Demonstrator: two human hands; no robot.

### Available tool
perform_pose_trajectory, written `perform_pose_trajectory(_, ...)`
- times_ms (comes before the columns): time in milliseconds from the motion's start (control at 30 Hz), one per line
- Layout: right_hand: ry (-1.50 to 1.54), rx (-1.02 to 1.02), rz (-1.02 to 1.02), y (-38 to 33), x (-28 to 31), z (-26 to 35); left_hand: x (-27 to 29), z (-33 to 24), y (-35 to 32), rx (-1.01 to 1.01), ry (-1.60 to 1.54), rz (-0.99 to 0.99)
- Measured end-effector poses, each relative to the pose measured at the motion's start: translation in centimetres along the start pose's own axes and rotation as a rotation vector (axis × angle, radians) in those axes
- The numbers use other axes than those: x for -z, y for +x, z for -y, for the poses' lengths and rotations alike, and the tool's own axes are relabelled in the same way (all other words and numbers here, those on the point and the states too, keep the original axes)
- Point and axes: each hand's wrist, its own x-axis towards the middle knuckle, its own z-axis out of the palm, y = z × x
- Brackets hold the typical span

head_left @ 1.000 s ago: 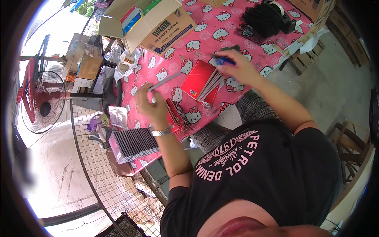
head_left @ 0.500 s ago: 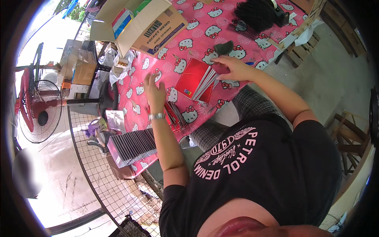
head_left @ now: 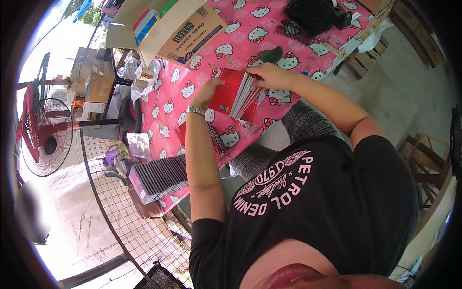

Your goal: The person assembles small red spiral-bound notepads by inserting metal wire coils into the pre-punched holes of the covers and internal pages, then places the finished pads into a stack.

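Several red notepads (head_left: 228,89) lie fanned on the table in front of me, their white page edges (head_left: 246,96) spread on the right side. My left hand (head_left: 207,94), with a metal watch on the wrist, grips the top notepad's left edge. Its thumb rests on the red cover, and the other fingers are partly hidden. My right hand (head_left: 267,77) is closed on the far right edges of the fanned notepads, fingers bent over them. Below my left wrist lie spiral-bound red notepads (head_left: 217,138), partly covered by my forearm.
A pink patterned cloth (head_left: 187,89) covers the table. An open cardboard box (head_left: 192,36) stands far left, and a neat stack of spiral-bound pads (head_left: 159,178) near left. Dark green piece (head_left: 271,55) and black mesh pile (head_left: 308,19) lie beyond. A fan (head_left: 48,137) stands at left.
My left hand has moved right and taken hold of the red notepad's left edge. My right hand has shifted slightly left onto the notepads, whose page edges are more spread.
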Motion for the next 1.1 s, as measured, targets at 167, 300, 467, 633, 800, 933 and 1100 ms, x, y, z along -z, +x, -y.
perform_pose_trajectory(167,0.110,-0.122,0.131,0.2,1.0,1.9,0.5,1.1,-0.4,-0.031,-0.121,0.007)
perform_pose_trajectory(300,0.194,-0.238,0.084,-0.1,1.0,1.4,-0.1,0.8,-0.7,-0.049,-0.343,0.057)
perform_pose_trajectory(467,0.459,-0.443,0.103,0.1,-0.5,-0.1,0.8,1.9,-1.3,-0.117,-0.375,0.027)
perform_pose_trajectory(633,-0.131,-0.343,0.035,0.1,-0.8,1.7,1.8,3.3,-3.6,-0.197,-0.740,-0.168)
perform_pose_trajectory(800,1.165,-0.727,-0.336,1.6,-1.7,8.9,-2.6,1.9,-5.8,-0.345,-1.157,-0.453)
perform_pose_trajectory(933,1.162,-0.784,-0.293,2.0,-1.5,8.9,-8.2,1.3,-7.0,-0.413,-1.159,-0.562)
perform_pose_trajectory(1100,0.771,-0.807,-0.070,2.5,1.6,6.9,-11.7,2.0,-8.5,-0.665,0.234,-1.341)
